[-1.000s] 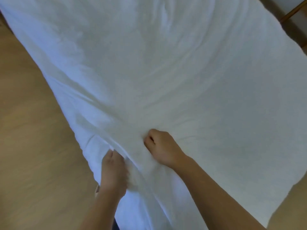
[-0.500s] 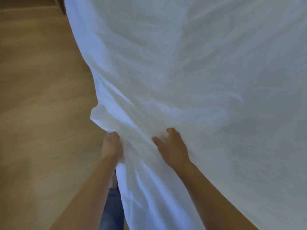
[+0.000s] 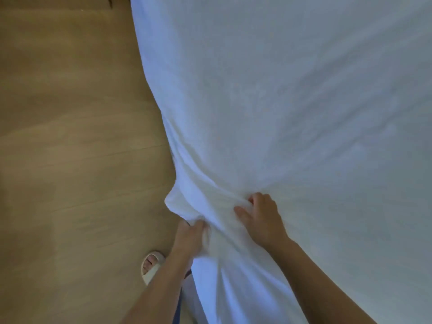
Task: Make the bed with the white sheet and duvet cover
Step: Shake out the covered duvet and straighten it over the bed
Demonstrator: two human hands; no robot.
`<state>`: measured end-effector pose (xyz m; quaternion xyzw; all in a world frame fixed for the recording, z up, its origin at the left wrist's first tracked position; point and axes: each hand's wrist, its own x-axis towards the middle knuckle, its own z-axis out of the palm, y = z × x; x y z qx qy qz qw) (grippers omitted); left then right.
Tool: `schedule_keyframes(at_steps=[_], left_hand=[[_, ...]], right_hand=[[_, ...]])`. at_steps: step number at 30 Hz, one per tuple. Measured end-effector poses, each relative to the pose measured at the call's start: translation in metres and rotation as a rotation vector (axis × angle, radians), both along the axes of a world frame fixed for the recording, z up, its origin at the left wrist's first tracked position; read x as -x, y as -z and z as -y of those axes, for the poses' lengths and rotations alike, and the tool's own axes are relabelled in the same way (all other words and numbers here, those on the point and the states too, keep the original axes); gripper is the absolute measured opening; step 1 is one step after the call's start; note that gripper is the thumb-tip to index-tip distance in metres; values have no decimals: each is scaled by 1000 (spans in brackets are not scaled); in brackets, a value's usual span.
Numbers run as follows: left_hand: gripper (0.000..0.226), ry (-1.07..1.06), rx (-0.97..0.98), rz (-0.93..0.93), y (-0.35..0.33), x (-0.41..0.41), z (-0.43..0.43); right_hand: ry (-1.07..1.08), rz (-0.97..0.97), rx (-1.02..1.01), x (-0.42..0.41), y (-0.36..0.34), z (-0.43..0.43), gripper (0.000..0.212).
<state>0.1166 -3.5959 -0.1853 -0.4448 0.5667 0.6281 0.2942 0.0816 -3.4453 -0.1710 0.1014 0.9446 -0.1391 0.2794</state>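
Note:
A large white sheet (image 3: 292,113) fills the right and upper part of the view and hangs down in front of me. Its cloth is bunched into folds near the lower middle. My left hand (image 3: 189,239) grips the gathered edge from below, with its fingers curled into the cloth. My right hand (image 3: 261,218) clutches a fold just to the right and a little higher, thumb and fingers pinching the fabric. A loose corner of the sheet (image 3: 171,202) sticks out to the left above my left hand. The bed under the sheet is hidden.
A light wooden floor (image 3: 70,148) covers the left half. My foot in a pale slipper (image 3: 150,265) stands on it beside the hanging cloth. A dark piece of furniture (image 3: 109,1) shows at the top edge.
The view has swung so the floor now takes more of the left side. Both hands keep hold of the bunched sheet, and the left hand has come closer to the right. My slippered foot has come into view.

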Motion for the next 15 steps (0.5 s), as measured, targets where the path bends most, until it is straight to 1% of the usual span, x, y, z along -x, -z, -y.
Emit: schedule_keyframes(at_steps=[2,3,5,6,7,8,9,11,12,13,14,15], left_hand=[[19,54,-34,-75,15,25,12],[22,38,-32,-107,20,38,20],[18,-74,-32,-137,25,66,35],[14,-116,-24,-145,26,81,41],[12,-110,-6,-151,31,94,46],[15,-80,3,-164,34,106,49],[23,-50,-1,-189,37,117,50],[50,-32,-35,-226,37,136,53],[66,-59,-49,-231,37,144,52],[77,-110,-60,-237,37,154,52],[84,-152,-60,-248,29,164,50],[87,-183,-40,-253,26,174,50]], right_hand=[[93,-138,116,20,7,16,45],[99,-199,139,33,8,26,51],[30,-241,99,53,12,44,61],[-21,-228,49,62,18,53,60],[-65,-194,6,72,23,61,54],[-91,-146,-14,82,27,66,43],[-101,-85,-14,90,30,70,32],[-144,-18,19,100,25,71,15],[-169,-28,39,105,19,67,13],[-178,-68,61,109,10,60,16],[-153,-141,97,111,-2,52,22],[-80,-229,158,112,-16,43,27]])
